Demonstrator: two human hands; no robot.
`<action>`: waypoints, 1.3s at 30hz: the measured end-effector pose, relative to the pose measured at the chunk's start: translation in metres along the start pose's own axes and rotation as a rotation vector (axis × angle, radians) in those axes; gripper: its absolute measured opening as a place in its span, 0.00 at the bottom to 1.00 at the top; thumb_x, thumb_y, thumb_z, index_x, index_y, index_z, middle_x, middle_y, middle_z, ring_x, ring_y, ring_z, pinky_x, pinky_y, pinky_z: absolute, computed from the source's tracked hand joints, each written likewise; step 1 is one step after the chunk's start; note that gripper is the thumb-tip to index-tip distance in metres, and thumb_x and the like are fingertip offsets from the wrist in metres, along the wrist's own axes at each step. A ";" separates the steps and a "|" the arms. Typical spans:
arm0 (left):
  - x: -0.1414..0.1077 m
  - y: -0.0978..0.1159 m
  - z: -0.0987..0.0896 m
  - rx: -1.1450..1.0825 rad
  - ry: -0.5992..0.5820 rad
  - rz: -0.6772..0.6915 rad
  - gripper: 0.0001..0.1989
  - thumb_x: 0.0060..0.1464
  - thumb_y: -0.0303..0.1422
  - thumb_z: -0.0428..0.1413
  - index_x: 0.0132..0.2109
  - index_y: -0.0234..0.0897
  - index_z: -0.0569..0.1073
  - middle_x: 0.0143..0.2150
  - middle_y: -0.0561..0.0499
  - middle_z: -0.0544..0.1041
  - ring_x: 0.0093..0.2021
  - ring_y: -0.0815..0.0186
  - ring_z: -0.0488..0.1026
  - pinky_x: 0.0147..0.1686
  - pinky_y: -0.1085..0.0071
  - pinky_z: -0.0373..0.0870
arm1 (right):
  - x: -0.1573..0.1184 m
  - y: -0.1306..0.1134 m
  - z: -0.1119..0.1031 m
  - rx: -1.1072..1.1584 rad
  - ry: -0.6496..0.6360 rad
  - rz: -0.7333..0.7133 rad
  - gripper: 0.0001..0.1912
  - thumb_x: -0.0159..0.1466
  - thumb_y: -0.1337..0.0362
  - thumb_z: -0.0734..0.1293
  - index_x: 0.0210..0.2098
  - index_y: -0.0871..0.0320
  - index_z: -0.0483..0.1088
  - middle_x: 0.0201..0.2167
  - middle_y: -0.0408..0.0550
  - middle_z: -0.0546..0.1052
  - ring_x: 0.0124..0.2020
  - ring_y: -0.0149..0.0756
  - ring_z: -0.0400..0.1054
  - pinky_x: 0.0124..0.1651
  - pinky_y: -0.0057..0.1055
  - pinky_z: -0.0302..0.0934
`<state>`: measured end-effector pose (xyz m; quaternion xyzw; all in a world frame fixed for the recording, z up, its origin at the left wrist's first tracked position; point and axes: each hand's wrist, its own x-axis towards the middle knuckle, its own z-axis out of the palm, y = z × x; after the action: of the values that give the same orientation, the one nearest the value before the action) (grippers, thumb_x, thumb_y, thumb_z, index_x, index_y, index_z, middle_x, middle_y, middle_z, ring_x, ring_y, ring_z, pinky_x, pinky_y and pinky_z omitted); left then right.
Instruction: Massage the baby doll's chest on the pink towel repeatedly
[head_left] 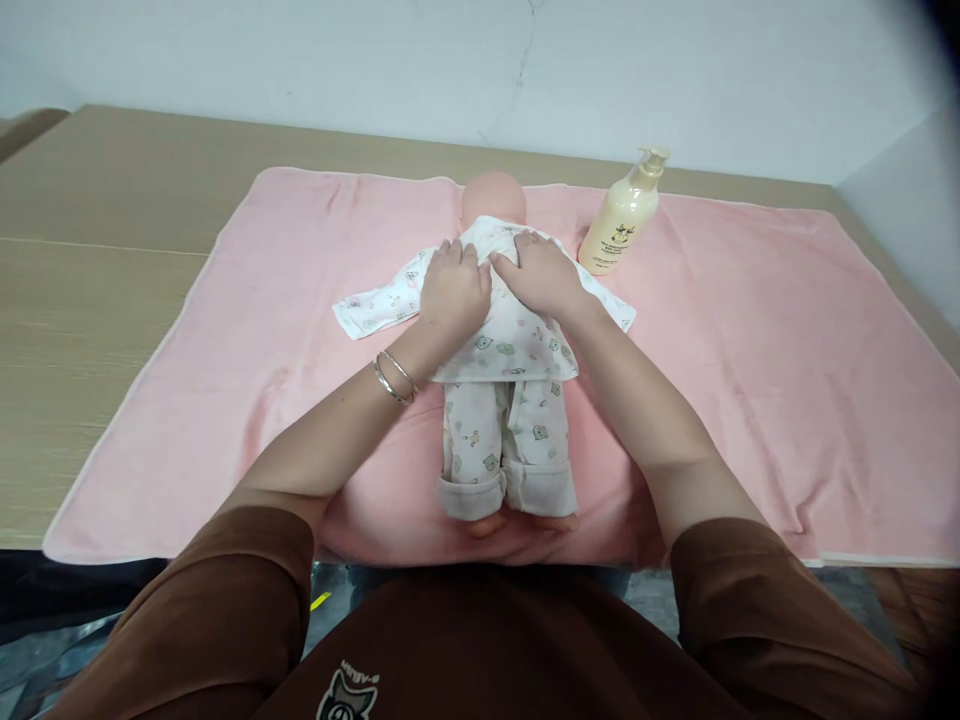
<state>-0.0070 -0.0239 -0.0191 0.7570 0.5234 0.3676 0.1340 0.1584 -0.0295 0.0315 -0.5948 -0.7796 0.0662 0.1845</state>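
Note:
A baby doll [493, 197] lies on a pink blanket [247, 300], its bald head toward the wall and its feet toward me. It wears a white printed top [517, 345] and matching trousers [474, 430] with rolled cuffs. Both sleeves spread out sideways. My left hand [455, 290] rests flat on the upper left of the top, fingers pointing to the head. On the upper right of the top lies my right hand [541, 272], its thumb apart from the fingers. Neither hand appears to grip anything. The doll's face is not visible.
A cream pump bottle [619, 222] stands on the blanket to the right of the doll's head. The blanket covers much of a wooden table [105, 210]. Behind the table is a pale wall with a crack. The table's front edge is close to my body.

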 end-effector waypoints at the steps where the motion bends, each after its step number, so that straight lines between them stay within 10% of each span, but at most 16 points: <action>1: -0.003 0.007 -0.001 0.040 -0.004 0.001 0.42 0.69 0.58 0.36 0.65 0.26 0.70 0.73 0.27 0.67 0.77 0.40 0.57 0.79 0.40 0.46 | -0.002 -0.002 -0.001 -0.010 0.003 0.002 0.31 0.76 0.50 0.53 0.59 0.70 0.70 0.62 0.67 0.75 0.66 0.59 0.66 0.72 0.56 0.57; 10: 0.020 -0.003 -0.018 0.089 -0.121 -0.080 0.30 0.71 0.48 0.43 0.63 0.31 0.74 0.71 0.34 0.71 0.75 0.47 0.63 0.77 0.49 0.56 | -0.039 -0.046 -0.012 -0.205 -0.016 0.059 0.22 0.73 0.64 0.55 0.52 0.74 0.74 0.53 0.72 0.78 0.60 0.59 0.71 0.62 0.51 0.66; 20: -0.014 0.043 -0.011 0.291 -0.092 -0.007 0.27 0.72 0.36 0.42 0.65 0.16 0.68 0.71 0.23 0.67 0.76 0.45 0.61 0.78 0.50 0.52 | -0.002 -0.006 -0.005 -0.031 -0.005 0.009 0.25 0.73 0.60 0.54 0.55 0.72 0.73 0.58 0.70 0.77 0.62 0.60 0.70 0.68 0.55 0.62; 31: 0.013 0.020 -0.032 0.236 -0.168 -0.130 0.24 0.72 0.39 0.41 0.57 0.30 0.76 0.61 0.33 0.79 0.66 0.47 0.73 0.68 0.50 0.68 | -0.031 -0.040 -0.012 -0.099 -0.037 0.018 0.21 0.71 0.66 0.55 0.54 0.73 0.72 0.57 0.71 0.77 0.63 0.59 0.69 0.66 0.53 0.64; 39: -0.014 0.053 -0.024 0.366 -0.145 -0.085 0.26 0.71 0.38 0.44 0.60 0.17 0.72 0.66 0.23 0.72 0.73 0.44 0.64 0.76 0.53 0.55 | 0.000 -0.001 -0.007 -0.014 -0.032 0.009 0.24 0.71 0.63 0.53 0.53 0.69 0.74 0.58 0.69 0.77 0.60 0.61 0.71 0.65 0.56 0.64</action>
<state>0.0103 -0.0626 0.0229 0.7705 0.6019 0.2048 0.0471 0.1597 -0.0305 0.0386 -0.5983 -0.7803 0.0710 0.1677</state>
